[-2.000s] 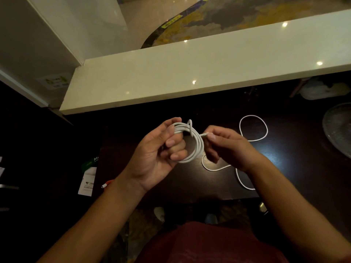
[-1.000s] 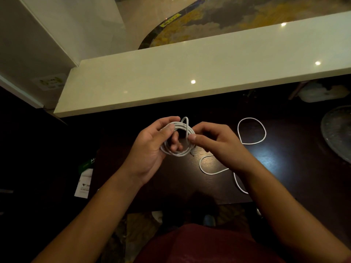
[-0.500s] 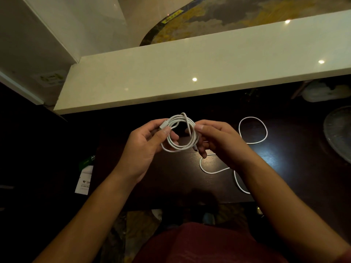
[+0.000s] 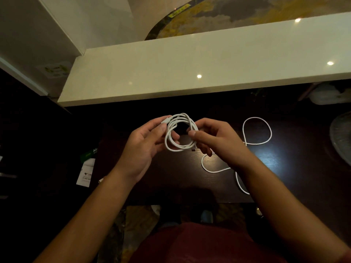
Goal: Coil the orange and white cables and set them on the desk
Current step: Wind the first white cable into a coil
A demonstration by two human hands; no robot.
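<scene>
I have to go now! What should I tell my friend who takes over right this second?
Left hand pinches the white coil near its plug.
Right hand pinches the coil's other side, above the dark desk.
A second white cable lies loose on the desk, uncoiled.
Done: one white cable coiled.
Left: set the coil down, coil the loose cable. No orange cable is clearly visible.

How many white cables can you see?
2. One white coil is held up between the left hand and right hand. A second loose white cable lies in loops on the dark desk, partly hidden behind the right hand. More could be hidden.
</scene>
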